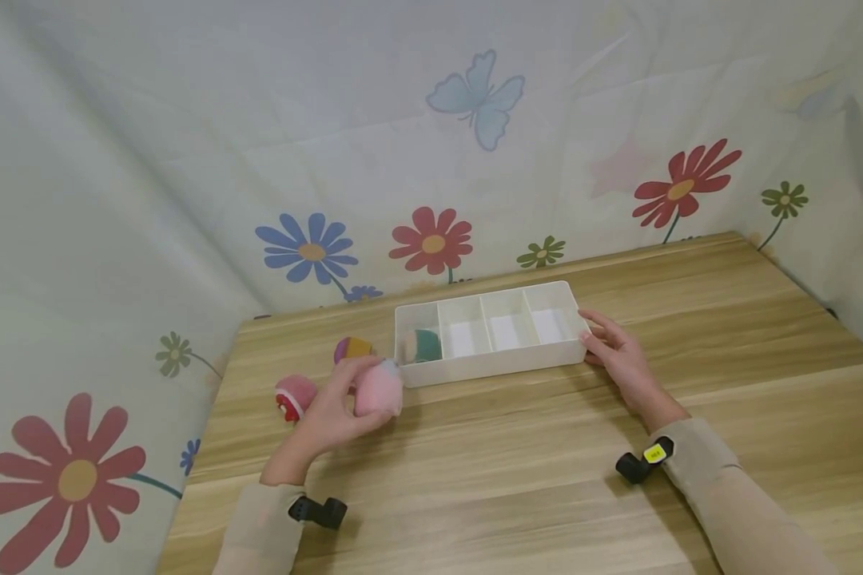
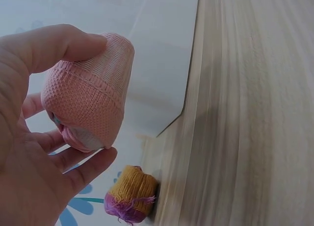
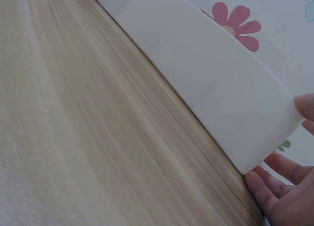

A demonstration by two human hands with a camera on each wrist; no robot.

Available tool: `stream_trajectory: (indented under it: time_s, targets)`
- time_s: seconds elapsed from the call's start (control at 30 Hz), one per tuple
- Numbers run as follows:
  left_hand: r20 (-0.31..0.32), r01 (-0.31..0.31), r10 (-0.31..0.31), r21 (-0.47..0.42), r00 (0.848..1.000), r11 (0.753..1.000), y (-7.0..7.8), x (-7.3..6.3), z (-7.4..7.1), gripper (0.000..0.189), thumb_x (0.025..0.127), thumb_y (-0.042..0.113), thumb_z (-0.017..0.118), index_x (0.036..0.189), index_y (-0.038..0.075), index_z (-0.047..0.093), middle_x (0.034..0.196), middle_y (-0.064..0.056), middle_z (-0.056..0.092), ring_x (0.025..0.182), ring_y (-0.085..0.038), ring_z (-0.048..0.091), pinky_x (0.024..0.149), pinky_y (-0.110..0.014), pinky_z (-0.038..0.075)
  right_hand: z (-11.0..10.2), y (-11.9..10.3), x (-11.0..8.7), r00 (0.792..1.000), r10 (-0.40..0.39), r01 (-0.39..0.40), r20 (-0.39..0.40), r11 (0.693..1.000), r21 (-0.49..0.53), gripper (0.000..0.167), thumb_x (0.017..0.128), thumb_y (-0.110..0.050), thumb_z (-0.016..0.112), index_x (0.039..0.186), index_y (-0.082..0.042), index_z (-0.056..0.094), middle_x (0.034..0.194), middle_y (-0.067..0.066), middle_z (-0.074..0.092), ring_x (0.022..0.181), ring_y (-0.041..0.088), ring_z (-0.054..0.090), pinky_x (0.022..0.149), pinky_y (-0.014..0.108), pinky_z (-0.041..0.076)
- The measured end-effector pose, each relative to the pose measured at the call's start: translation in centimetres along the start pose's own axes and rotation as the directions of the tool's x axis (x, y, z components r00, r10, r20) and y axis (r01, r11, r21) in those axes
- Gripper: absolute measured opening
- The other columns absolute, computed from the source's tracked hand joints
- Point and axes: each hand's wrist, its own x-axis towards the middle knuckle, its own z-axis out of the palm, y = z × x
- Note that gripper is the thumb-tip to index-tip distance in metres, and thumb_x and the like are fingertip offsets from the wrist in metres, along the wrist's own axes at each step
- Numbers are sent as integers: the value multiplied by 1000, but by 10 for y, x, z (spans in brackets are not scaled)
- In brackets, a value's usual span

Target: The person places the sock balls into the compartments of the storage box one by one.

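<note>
My left hand (image 1: 328, 415) holds a rolled pink sock (image 1: 379, 390) just above the table, at the left front corner of a white divided box (image 1: 496, 366). In the left wrist view, thumb and fingers grip the sock's ribbed knit. The right hand (image 1: 621, 361) grips the box's right end, thumb near the top edge and fingers lower on the end wall. A teal and beige rolled sock (image 1: 426, 345) lies in the leftmost compartment. Beside the left hand are a yellow and purple rolled sock (image 2: 131, 194) and a pink and red one (image 1: 296, 394), partly hidden by the hand.
The wood-grain table (image 1: 489, 479) meets a flower-printed curtain (image 1: 359, 160) along its back and left side. Thin dividers split the box into several compartments. Black wrist cameras sit on both sleeves.
</note>
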Motion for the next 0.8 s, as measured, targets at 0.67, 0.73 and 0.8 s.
stream_trajectory:
  time_s: [0.67,0.73,0.8]
  targets:
    - [-31,-55,55,-14,998,998,12,14,-3,73,69,36,81,131,20,45,122,7,46,101,-17,47,80,-40,48,1,0,1,1000,22,-22,-1,1000,-7,56,94,-35,52,144,-18,34,128,20,43,108,23,48,85,29,48]
    - [-34,-66,66,-12,997,998,13,17,-3,73,69,34,81,131,18,46,122,6,46,102,-17,47,80,-40,48,0,0,1,1000,21,-21,-2,1000,-8,55,94,-35,51,144,-18,34,126,20,44,106,22,48,84,28,48]
    - [-35,-70,70,-14,997,997,15,19,-3,74,69,33,81,132,17,45,122,6,46,103,-17,46,80,-41,48,0,-1,0,1000,16,-16,-3,1000,-7,55,94,-35,52,144,-18,35,126,20,44,105,21,49,84,28,48]
